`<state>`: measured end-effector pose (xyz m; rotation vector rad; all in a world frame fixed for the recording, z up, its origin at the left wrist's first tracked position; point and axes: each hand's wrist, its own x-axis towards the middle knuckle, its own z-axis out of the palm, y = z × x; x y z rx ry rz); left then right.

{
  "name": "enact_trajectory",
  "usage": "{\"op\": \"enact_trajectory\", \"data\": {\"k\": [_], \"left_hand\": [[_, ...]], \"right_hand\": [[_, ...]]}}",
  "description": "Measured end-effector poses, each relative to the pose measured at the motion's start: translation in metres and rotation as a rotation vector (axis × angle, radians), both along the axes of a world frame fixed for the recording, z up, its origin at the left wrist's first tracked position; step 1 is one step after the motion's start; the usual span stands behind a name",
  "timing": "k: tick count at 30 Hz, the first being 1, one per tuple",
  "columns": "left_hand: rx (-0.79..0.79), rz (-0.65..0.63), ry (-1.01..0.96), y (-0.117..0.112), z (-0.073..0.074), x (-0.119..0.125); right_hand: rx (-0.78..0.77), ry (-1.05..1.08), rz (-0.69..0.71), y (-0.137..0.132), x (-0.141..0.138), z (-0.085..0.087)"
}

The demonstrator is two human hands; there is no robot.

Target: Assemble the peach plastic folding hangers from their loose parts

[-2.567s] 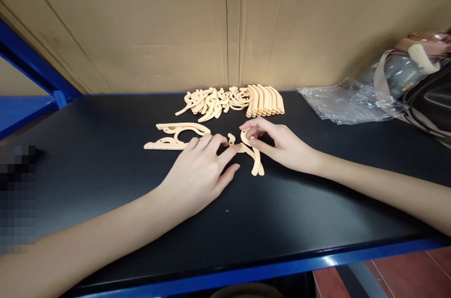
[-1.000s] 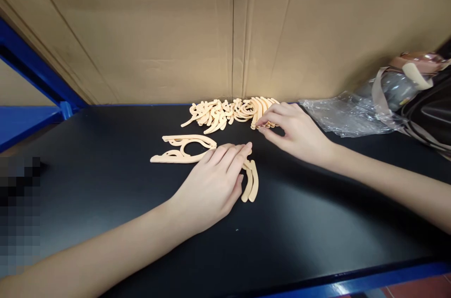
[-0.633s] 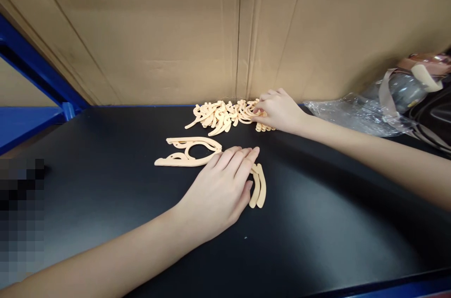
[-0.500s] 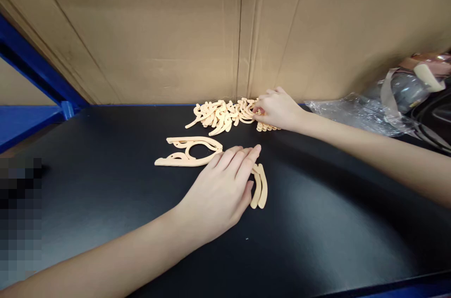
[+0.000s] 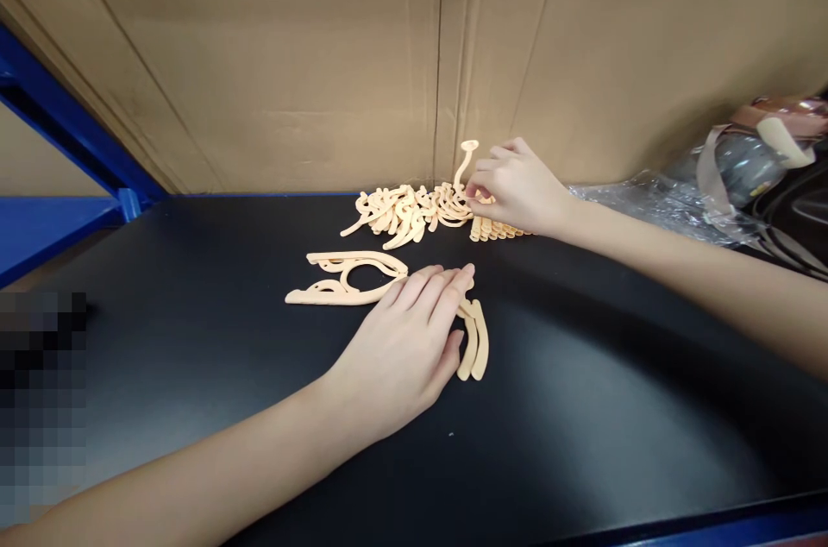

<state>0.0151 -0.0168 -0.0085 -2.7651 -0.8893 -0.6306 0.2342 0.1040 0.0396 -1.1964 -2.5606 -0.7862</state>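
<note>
My left hand [image 5: 401, 344] lies over the middle of the table, palm down and fingers stretched out. It partly covers two curved beige plastic arms [image 5: 479, 344], which stick out past the fingers side by side. Left of the fingers is a folded beige plastic hanger [image 5: 346, 297], its near end against the hand. At the back, my right hand [image 5: 517, 189] pinches a slim curved beige piece, apparently a hanger hook [image 5: 467, 160], standing upright with a flat rounded end on top. Its lower end is hidden among a loose pile of beige hanger parts [image 5: 401, 215].
Beside the pile, under my right hand, more beige parts [image 5: 495, 229] lie in a neat row. A cardboard wall [image 5: 291, 81] closes off the back of the black table [image 5: 582, 409]. Clear plastic wrap [image 5: 637, 202] and a bag lie at right; a blue frame [image 5: 129, 202] stands left.
My right hand has risen slightly from the pile, and the curved hook piece now stands up in its fingers. The left hand has stayed nearly in place.
</note>
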Motion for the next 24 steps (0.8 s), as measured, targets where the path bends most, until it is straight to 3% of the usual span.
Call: {"op": "enact_trajectory", "data": {"k": [6, 12, 17, 24], "left_hand": [[-0.016, 0.019, -0.009, 0.002, -0.002, 0.001], [-0.019, 0.026, -0.008, 0.002, -0.004, 0.002], [-0.009, 0.034, 0.003, 0.003, -0.004, 0.002], [-0.018, 0.044, 0.021, 0.002, -0.005, 0.001]], "right_hand": [[-0.062, -0.013, 0.139, -0.07, 0.006, 0.011], [-0.265, 0.051, 0.216, -0.135, 0.011, 0.0], [-0.406, 0.129, 0.236, -0.146, 0.018, -0.009], [-0.379, 0.04, 0.257, -0.148, 0.022, -0.014]]}}
